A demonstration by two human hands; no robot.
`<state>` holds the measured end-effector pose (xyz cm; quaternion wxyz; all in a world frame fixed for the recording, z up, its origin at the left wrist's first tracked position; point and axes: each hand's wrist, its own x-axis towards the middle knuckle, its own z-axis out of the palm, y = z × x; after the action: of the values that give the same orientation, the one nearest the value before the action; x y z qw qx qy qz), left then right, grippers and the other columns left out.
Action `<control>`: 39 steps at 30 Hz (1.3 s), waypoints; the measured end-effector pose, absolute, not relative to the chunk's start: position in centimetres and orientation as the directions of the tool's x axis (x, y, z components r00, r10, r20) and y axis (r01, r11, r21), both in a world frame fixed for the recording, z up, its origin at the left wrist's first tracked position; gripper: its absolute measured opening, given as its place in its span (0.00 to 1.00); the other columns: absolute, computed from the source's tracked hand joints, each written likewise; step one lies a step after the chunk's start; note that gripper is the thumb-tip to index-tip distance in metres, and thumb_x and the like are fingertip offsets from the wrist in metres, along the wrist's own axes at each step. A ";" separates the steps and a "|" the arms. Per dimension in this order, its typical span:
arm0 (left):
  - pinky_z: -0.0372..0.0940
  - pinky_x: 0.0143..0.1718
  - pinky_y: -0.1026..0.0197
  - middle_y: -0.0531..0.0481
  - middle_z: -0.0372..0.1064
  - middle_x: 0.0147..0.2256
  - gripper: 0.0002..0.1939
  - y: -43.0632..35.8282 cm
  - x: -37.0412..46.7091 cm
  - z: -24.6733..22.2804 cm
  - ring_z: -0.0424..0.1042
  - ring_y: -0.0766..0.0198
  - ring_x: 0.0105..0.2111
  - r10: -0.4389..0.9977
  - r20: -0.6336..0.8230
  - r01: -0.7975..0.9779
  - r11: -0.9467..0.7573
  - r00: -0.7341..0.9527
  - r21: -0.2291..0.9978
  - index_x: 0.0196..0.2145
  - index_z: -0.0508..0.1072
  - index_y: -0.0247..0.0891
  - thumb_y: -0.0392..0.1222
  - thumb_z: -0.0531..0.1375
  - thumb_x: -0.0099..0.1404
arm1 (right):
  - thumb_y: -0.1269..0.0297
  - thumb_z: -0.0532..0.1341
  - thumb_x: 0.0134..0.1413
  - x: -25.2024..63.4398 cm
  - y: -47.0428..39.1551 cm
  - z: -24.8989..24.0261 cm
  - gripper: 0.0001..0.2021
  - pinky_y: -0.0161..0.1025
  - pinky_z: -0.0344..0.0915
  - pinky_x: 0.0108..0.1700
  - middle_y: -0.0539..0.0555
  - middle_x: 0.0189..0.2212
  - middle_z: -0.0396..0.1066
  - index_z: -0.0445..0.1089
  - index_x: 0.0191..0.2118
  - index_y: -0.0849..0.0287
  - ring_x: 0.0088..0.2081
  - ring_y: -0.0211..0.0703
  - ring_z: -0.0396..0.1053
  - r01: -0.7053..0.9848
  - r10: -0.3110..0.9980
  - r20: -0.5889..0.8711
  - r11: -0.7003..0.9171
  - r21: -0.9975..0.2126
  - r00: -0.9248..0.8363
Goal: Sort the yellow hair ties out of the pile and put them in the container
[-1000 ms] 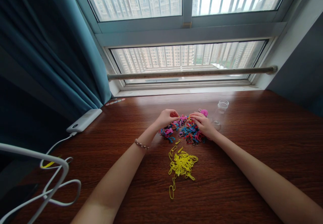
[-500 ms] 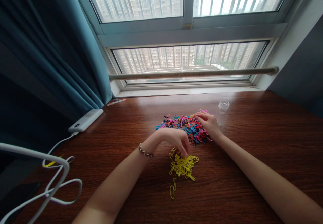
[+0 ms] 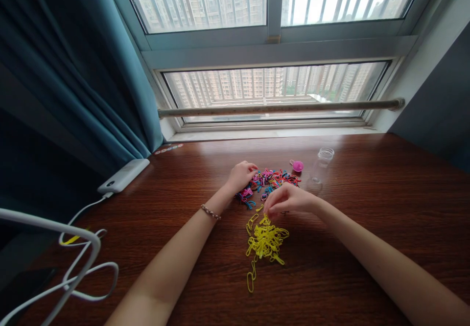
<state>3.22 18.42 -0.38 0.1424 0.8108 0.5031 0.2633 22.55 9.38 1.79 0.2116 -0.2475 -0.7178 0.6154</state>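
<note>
A mixed heap of small coloured rubber bands [image 3: 273, 175], mostly pink, blue, red and black, lies on the brown wooden table [image 3: 205, 267]. My left hand [image 3: 242, 175] rests at the heap's left edge, fingers apart and loosely bent over the bands; its fingertips are partly hidden. Closer to me is a pile of yellow rubber bands [image 3: 268, 240], with a few loose ones around it. At the pile's upper edge, my right hand [image 3: 286, 199] has thumb and fingers pinched together on a yellow rubber band, which shows only in part.
Behind the heap sit a round pink lid [image 3: 297, 166] and a clear jar [image 3: 323, 164]. On the left, a white power bank [image 3: 125, 175] has a white cable [image 3: 88, 247] looping over the table's edge. A blue curtain [image 3: 121, 81] and a window with a rail [image 3: 279, 107] stand beyond.
My left hand has gone from the yellow pile up and left to the mixed heap. My right hand has come from the heap's right side toward the yellow pile, uncovering the pink lid.
</note>
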 end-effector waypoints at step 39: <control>0.64 0.30 0.66 0.50 0.70 0.27 0.12 18.3 3.0 1.9 0.69 0.69 0.27 0.879 0.033 0.300 -0.198 0.476 0.933 0.33 0.72 0.31 0.36 0.63 0.48 | 0.66 0.57 0.49 24.7 12.8 -2.7 0.07 0.41 0.65 0.40 0.53 0.30 0.73 0.73 0.30 0.58 0.34 0.42 0.69 0.467 0.864 0.503 0.460 -0.755 -0.037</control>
<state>2.99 18.27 1.85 0.4796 0.7127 0.4137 0.3015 24.70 12.80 -2.68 0.5006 -0.4806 -0.6922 0.1980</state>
